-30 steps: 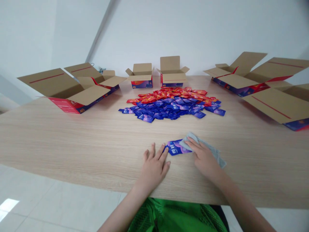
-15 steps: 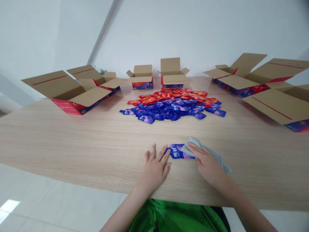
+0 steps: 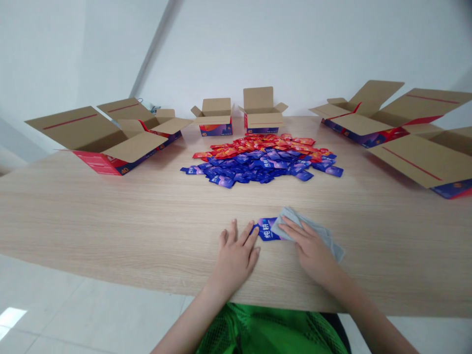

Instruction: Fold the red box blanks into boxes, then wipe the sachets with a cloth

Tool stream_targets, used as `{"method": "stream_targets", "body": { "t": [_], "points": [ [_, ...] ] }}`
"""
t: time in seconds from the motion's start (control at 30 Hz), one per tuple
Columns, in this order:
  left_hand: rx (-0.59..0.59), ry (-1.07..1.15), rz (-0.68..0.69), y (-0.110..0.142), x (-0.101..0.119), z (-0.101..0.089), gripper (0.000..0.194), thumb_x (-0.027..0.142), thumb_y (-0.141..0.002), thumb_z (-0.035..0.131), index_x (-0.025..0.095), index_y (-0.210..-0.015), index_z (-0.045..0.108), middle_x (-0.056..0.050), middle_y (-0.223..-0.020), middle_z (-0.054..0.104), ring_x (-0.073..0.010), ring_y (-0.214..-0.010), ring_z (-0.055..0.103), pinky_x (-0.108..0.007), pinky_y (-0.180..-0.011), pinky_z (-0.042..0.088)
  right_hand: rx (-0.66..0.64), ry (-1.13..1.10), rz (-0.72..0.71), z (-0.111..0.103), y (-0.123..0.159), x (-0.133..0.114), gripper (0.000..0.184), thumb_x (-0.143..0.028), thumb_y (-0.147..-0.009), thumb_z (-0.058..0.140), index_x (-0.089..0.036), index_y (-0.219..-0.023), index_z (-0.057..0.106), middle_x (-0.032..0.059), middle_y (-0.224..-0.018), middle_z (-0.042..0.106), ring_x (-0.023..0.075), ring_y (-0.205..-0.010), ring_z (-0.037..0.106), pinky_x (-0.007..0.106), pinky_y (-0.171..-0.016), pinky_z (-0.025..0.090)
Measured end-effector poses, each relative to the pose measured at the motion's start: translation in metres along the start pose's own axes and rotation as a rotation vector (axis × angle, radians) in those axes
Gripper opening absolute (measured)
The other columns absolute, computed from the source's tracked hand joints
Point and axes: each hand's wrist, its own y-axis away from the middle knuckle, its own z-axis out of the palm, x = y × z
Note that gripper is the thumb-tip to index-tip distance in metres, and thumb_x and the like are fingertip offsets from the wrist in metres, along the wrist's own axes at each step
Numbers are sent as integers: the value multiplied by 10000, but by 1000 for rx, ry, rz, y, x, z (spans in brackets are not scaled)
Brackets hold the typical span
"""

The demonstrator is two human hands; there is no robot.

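Head view shows our left hand (image 3: 236, 255) flat, fingers spread, pinning the blue packet (image 3: 265, 229) near the table (image 3: 110, 216) edge so it cannot slide. Our right hand (image 3: 309, 248) presses the grey cloth (image 3: 317, 231) over it, fingers extended.

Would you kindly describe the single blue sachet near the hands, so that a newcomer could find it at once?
On the wooden table, look at the near edge, well in front of the big pile of sachets. One blue sachet lies alone between the left hand and the right hand, partly covered by a grey cloth; every other sachet lies in the pile.
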Motion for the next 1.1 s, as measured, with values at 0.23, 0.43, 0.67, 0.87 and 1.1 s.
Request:
{"method": "stream_targets", "body": {
  "t": [0.23, 0.43, 0.67, 0.87, 1.1],
  "points": [
    [-15, 1, -8, 1, 0, -2, 539, 343, -988, 397, 275, -1519, 336, 2, -1584, 313, -445, -1441, 194, -662, -1069, 291, -36, 33, -108, 9, -10, -22, 734, 42, -713, 380, -241, -1363, 570, -5, -1501, 454, 240, -1385, 388, 476, -1130, 375],
    [0, 9, 4, 1, 0, -1, 537, 359, -984, 415, 297, -1513, 346, -22, -1573, 343, -436, -1442, 208, -652, -1064, 304, -73, -37, -107, 2, -2, -8, 726, 21, -742, 354, -282, -1370, 558, -25, -1495, 457, 220, -1395, 382, 496, -1138, 355],
    [-32, 23, -7, 0, 0, -2, 536, 357, -991, 397, 277, -1518, 336, -6, -1586, 309, -438, -1450, 177, -658, -1074, 286, -59, 54, -115, 9, -11, -23, 712, 28, -735, 375, -243, -1362, 573, -7, -1498, 459, 268, -1361, 413, 504, -1112, 378],
    [-32, 22, -7, 0, 0, -2, 534, 359, -995, 389, 288, -1521, 327, 20, -1590, 295, -444, -1447, 175, -660, -1080, 275, -77, 38, -88, 0, -13, -12, 709, 25, -741, 361, -262, -1353, 577, -11, -1479, 484, 226, -1359, 417, 485, -1117, 377],
    [-24, 22, -1, 1, -1, -1, 533, 361, -992, 401, 287, -1516, 339, 13, -1588, 303, -439, -1445, 186, -654, -1078, 288, -39, 106, -168, 3, -3, -7, 707, 24, -733, 374, -245, -1353, 581, -3, -1502, 455, 261, -1340, 429, 494, -1094, 394]
  ]
}}
